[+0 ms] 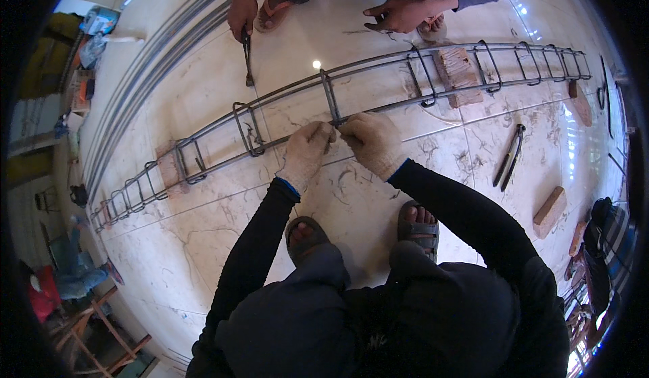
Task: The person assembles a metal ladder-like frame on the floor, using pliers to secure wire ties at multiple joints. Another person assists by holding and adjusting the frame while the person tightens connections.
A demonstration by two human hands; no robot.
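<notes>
Head view: from my remote station I see a long rebar cage running across the tiled floor, ahead of the wearer's sandals, from the left side up to the upper right. A brick block sits under it right of centre, and a second block under its left part. The gloved left hand and gloved right hand meet at the cage's near bar, at the foot of a stirrup. Fingers of both are bent and bunched, tips close together; I cannot tell whether either grip is closed on wire, bar or nothing, as the contact is hidden. Dark-handled pincers lie on the floor to the right, near a loose brick. Beyond the cage, a co-worker's hand holds a dark tool, pointing down; another bare hand hangs near the cage's far side. Wire scraps litter the tiles.
</notes>
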